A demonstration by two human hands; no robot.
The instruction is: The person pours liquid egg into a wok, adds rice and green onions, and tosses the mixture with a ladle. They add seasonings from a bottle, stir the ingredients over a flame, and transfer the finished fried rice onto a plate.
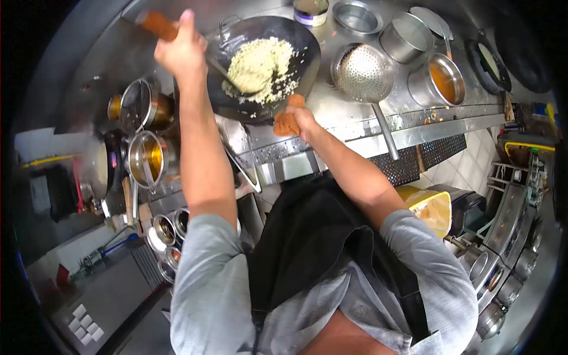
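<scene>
My left hand is closed around the wooden handle of a long wok ladle. The ladle's head rests in pale yellow rice, which lies in a loose heap inside a large black wok. At the wok's near rim, my right hand grips a folded orange-brown cloth pressed against the edge. Grains are scattered over the wok's inner wall around the heap. The fingers of my right hand are partly hidden by the cloth.
Right of the wok a perforated strainer lies with its handle over the counter edge. Behind it stand a metal bowl, a pot and a pot of orange liquid. Left are oil pots. A yellow bin is below right.
</scene>
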